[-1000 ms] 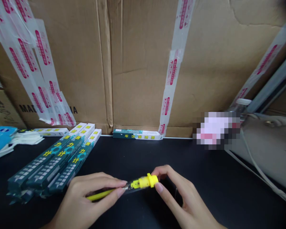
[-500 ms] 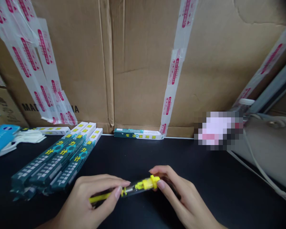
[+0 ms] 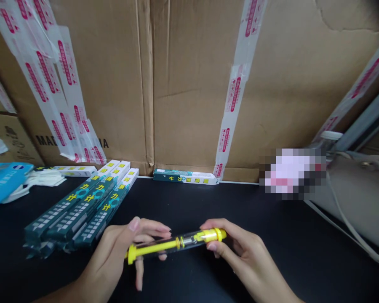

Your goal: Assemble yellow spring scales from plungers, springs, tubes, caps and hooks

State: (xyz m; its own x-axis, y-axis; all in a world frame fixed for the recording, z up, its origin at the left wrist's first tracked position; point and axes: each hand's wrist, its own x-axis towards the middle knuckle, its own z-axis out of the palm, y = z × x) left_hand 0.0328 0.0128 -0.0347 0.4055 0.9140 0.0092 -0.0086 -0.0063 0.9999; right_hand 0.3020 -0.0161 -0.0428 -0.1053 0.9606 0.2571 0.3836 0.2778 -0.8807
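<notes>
A clear tubular spring scale with yellow end caps and a yellow rod inside lies nearly level above the black table. My right hand pinches its right end between thumb and fingers, beside the yellow cap. At the other end, my left hand has its fingers spread around the tube and its thumb raised, with the yellow left cap against or close to the palm. Left of that hand, several long green-and-white boxes printed with yellow characters lie side by side.
Another such box rests along the foot of a large taped cardboard box. A blue packet and white material are at far left. On the right stand a pixelated item and a beige bag with its strap.
My left hand has loosened its pinch and spread its fingers, uncovering the tube's left half and yellow cap. The spring scale and right hand have shifted slightly right in view.
</notes>
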